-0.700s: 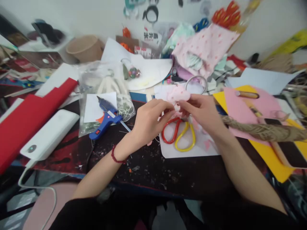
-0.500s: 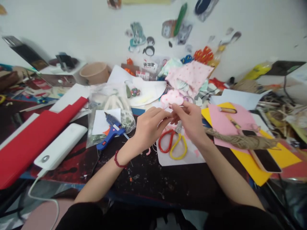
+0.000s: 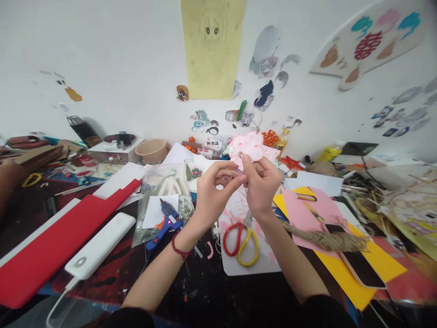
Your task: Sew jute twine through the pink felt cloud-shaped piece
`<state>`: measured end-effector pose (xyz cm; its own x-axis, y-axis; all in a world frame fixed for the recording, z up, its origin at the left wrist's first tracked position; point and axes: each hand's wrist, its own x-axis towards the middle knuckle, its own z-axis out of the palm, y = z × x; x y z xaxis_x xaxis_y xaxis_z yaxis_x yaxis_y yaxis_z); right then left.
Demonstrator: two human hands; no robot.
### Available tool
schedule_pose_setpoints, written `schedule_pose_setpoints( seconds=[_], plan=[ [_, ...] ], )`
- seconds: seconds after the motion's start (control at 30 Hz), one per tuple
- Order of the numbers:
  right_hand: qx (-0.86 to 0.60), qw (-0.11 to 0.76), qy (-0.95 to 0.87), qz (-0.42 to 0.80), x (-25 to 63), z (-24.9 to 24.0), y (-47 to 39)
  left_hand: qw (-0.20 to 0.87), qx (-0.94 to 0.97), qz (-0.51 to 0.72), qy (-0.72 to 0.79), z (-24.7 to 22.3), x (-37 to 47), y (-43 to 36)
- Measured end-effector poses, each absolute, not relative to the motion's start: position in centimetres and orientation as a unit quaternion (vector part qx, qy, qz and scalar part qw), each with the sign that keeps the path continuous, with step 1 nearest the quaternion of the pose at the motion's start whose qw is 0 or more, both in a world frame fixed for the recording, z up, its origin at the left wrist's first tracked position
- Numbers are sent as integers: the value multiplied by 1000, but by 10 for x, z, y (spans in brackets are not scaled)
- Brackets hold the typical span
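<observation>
A pale pink cloud-shaped piece [image 3: 248,145] with a loop at its top is held up over the table. The thumb and fingers of my right hand [image 3: 261,187] pinch its lower edge. My left hand [image 3: 215,189] is beside it, thumb and forefinger pinched together by the right fingers; whatever is between them is too small to make out. Below the hands, scissors [image 3: 246,223] with one red and one yellow handle lie on a white sheet [image 3: 239,269]. A blue glue gun [image 3: 168,223] rests to the left on a small white paper.
Left are a white power bank [image 3: 100,243] with a cable and a long red sheet [image 3: 64,246]. A plastic bag [image 3: 136,234] lies under the glue gun. Right are a twine bundle [image 3: 317,239], phone [image 3: 363,269] and coloured paper [image 3: 355,291]. Another person's arm [image 3: 8,182] shows far left.
My view has tilted up, showing more of the wall. The pink cloud-shaped piece is held more upright, and my left fingers have curved into a rounder pinch.
</observation>
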<state>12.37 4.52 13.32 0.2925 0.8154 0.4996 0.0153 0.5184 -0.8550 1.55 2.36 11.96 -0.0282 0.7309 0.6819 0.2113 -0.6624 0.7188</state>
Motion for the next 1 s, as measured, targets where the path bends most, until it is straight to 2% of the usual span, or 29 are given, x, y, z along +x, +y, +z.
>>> schedule_pose_setpoints(
  seconds=[0.1,0.27,0.33,0.57,0.77,0.9,1.0],
  plan=[
    [-360,754,-473,280,118,144,42,204,641,662,329,125,28,23],
    [-295,803,-447,262,120,154,47,25,653,705,277,148,35,26],
    [-276,805,-448,274,123,155,49,-6,632,731,258,159,33,30],
    [-235,795,-487,275,126,149,53,204,589,754,206,170,33,42],
    [-227,694,-614,300,145,152,63,208,556,774,221,172,29,44],
    [-284,627,-686,236,166,159,62,215,562,760,246,173,25,43],
    [-298,605,-696,247,178,162,59,233,575,741,258,172,25,42]
  ],
)
